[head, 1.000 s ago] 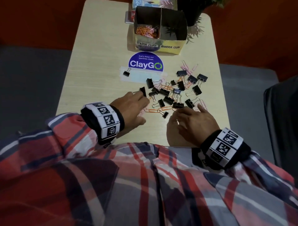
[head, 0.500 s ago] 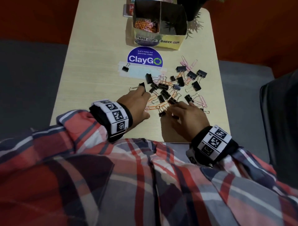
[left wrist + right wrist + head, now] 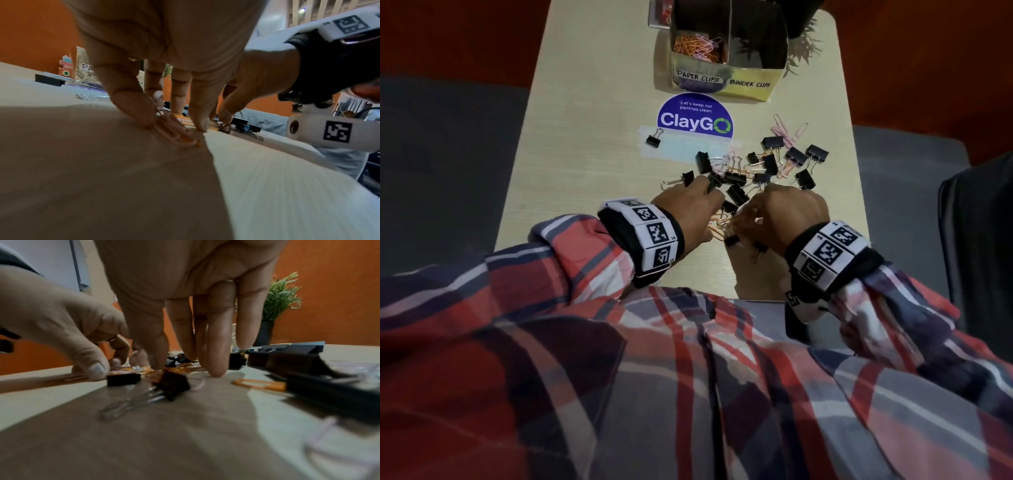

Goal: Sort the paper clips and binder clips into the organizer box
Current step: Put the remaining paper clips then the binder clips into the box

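Observation:
The organizer box stands at the table's far end; its left cell, labelled PAPER CLIPS, holds orange and pink paper clips, and its BINDER CLIPS cell looks dark. Black binder clips and loose paper clips lie mixed mid-table. My left hand is at the pile's near left, thumb and fingertips pinching flat pink and orange paper clips against the table. My right hand stands beside it, straight fingertips touching the table among the clips, holding nothing.
A lone binder clip lies left of the blue ClayGo sticker. Two small binder clips sit near my right wrist. A potted plant stands behind the box. The table edge is close to my body.
My right hand has moved forward into the pile's near edge, and my left hand has shifted right, so the two hands are now close together over the clips.

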`<state>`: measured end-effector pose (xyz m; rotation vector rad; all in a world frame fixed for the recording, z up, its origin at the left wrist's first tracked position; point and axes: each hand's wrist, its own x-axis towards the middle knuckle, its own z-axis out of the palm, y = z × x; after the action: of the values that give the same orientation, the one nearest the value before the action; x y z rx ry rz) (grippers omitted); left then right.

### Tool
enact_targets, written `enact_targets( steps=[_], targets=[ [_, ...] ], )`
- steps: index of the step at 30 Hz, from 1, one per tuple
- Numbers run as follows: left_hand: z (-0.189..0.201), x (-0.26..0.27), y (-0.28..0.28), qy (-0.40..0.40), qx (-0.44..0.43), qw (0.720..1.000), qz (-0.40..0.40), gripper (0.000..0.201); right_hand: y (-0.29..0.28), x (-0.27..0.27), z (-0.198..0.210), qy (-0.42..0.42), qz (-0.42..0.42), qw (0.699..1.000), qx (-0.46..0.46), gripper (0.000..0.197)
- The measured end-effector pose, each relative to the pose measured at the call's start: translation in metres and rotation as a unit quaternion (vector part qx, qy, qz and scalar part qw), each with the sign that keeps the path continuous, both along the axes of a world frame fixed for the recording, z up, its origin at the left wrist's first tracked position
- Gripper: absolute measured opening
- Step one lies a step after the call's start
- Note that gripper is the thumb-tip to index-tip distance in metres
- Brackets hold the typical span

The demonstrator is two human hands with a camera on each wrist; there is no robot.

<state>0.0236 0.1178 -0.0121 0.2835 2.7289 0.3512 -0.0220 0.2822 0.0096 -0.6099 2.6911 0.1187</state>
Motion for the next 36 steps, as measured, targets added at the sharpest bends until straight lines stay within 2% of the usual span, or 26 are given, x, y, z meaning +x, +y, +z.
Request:
enact_targets(
  steps=[6,12,18,22,26,28,31,36],
  targets=[
    [-0.001,-0.005,0.004,-0.009,0.005,1.000,-0.012,0.040,0.003,-0.011,0.003,0.014,0.005,1.000,0.014,0.046],
    [-0.001,-0.007,0.007,0.008,0.004,1.000,-0.024,0.020,0.003,-0.010,0.004,0.017,0.037,0.999,0.025,0.047],
    [-0.002,-0.005,0.002,0.002,-0.008,0.999,-0.036,0.037,0.001,-0.006,0.007,-0.016,0.058,0.996,0.059,0.039],
    [-0.001,-0.007,0.004,0.023,0.006,0.999,-0.043,0.020,-0.004,-0.001,0.008,-0.010,0.097,0.994,0.051,0.039],
    [0.003,-0.013,0.007,0.003,0.010,0.999,-0.036,0.011,-0.011,0.000,0.011,-0.008,0.119,0.991,0.061,0.048],
    [0.005,-0.016,0.007,-0.014,0.011,1.000,-0.023,0.005,-0.016,-0.002,0.008,-0.002,0.118,0.992,0.046,0.044],
    [0.008,-0.022,0.005,-0.043,0.001,0.999,-0.027,0.016,-0.022,-0.010,0.004,0.000,0.120,0.992,0.042,0.037],
    [0.012,-0.032,-0.004,-0.056,-0.023,0.996,-0.063,0.013,-0.024,-0.025,0.007,-0.029,0.131,0.990,0.053,0.042]
  ],
)
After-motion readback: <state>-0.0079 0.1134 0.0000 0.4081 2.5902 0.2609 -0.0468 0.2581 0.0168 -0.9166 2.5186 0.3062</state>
